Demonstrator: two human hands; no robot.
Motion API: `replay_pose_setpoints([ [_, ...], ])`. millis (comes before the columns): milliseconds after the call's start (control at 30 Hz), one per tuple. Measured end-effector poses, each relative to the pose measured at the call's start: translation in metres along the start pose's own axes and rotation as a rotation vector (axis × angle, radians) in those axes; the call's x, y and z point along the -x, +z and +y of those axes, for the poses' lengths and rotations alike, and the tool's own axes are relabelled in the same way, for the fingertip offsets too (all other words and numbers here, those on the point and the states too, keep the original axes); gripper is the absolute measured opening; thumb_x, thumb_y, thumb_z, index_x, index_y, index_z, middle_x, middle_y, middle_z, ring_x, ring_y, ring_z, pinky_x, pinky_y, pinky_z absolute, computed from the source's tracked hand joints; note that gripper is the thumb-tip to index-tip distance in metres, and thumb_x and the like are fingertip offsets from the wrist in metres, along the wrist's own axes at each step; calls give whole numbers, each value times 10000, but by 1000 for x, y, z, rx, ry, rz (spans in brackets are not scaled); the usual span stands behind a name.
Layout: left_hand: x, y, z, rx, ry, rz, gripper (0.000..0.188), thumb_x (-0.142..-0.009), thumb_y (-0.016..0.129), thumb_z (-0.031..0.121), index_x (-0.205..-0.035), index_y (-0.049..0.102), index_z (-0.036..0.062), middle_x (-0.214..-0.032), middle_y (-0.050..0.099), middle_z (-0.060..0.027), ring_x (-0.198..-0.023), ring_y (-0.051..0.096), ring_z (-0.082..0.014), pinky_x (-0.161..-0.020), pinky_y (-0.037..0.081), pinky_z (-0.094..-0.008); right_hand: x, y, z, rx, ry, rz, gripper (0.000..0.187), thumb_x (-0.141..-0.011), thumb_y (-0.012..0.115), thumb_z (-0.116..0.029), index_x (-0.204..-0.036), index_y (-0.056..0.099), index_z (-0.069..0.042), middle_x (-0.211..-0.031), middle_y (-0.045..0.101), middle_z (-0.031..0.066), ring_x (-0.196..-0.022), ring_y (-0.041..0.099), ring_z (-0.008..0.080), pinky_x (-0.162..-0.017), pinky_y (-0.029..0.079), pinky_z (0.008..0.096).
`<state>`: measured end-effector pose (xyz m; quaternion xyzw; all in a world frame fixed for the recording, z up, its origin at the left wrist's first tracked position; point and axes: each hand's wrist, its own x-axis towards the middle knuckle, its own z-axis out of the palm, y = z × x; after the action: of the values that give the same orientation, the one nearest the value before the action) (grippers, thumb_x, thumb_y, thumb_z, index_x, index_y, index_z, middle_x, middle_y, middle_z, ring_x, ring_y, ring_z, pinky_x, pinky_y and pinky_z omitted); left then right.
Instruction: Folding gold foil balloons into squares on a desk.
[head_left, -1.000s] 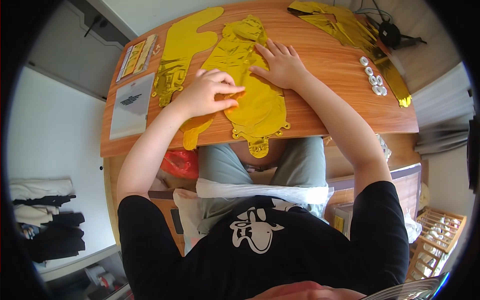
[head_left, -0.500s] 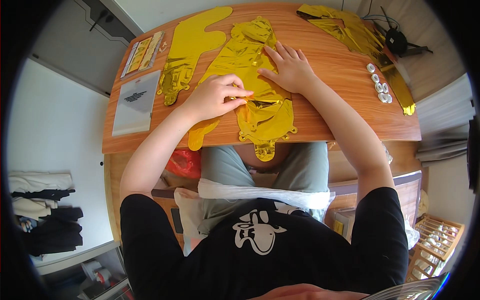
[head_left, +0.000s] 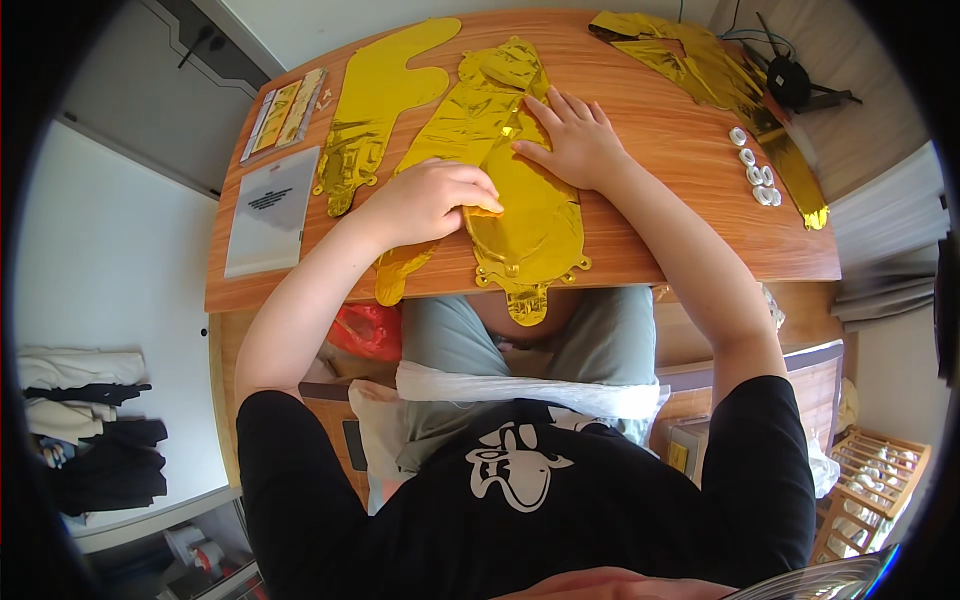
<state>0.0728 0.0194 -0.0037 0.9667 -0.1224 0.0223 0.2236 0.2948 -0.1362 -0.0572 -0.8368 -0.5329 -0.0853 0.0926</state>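
A flat, uninflated gold foil balloon (head_left: pixel 540 225) lies lengthwise in front of me, its tabbed near end hanging over the table's front edge. At its left side, my left hand (head_left: pixel 430 203) is closed, with curled fingers gripping the foil's edge; the fingertips are partly hidden. My right hand (head_left: pixel 577 143) rests with spread fingers along the balloon's right edge, farther from me. Part of the foil under the left hand and wrist is out of sight, and a gold strip (head_left: pixel 400 280) pokes out below that wrist.
Left of it, another flat gold balloon (head_left: pixel 385 95) lies on the wooden table (head_left: pixel 660 215). A clear printed bag (head_left: pixel 270 215) and a flat packet (head_left: pixel 284 115) sit at the left edge. Several white ribbon rolls (head_left: pixel 747 158), long gold foil (head_left: pixel 700 70) and a black device (head_left: pixel 790 80) are on the right.
My left hand has shifted slightly, its fingers curling lower over the foil. The crumpled near part of the balloon now lies flatter and smoother. The right hand stays nearly in place.
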Motion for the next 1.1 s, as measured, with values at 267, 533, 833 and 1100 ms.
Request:
replay_pose_setpoints([
  [267, -12, -6, 13, -229, 137, -36, 314, -815, 618, 19, -1038, 785, 167, -1102, 718, 8, -960, 673, -216, -883, 490, -388, -1, 2, 1, 2, -6, 23, 831, -971, 434, -737, -1605, 358, -206, -1649, 328, 208, -1522, 315, 367, -1243, 226, 548],
  [533, -59, 4, 44, -316, 125, -201, 195, -872, 619, 70, -1017, 725, 145, -1163, 643, -17, -998, 653, -249, -878, 499, -418, -1, 6, 5, 31, -18, 19, 786, -994, 436, -693, -1608, 349, -210, -1653, 321, 205, -1524, 312, 367, -1245, 224, 542],
  [833, -33, 29, 20, -159, 56, 104, 610, -879, 779, 307, -1413, 516, 172, -1366, 513, -106, -1303, 516, -334, -1084, 433, -439, -1, 4, 3, 15, -16, -5, 763, -1007, 463, -639, -1619, 321, -206, -1661, 308, 195, -1531, 299, 367, -1249, 220, 532],
  [1100, -27, 34, 10, -202, -130, 127, 903, -816, 822, 492, -1530, 379, 161, -1468, 487, -134, -1393, 424, -366, -1173, 299, -505, -3, 6, 7, 14, -20, -17, 829, -993, 408, -701, -1631, 293, -185, -1667, 295, 195, -1538, 284, 349, -1252, 196, 549],
])
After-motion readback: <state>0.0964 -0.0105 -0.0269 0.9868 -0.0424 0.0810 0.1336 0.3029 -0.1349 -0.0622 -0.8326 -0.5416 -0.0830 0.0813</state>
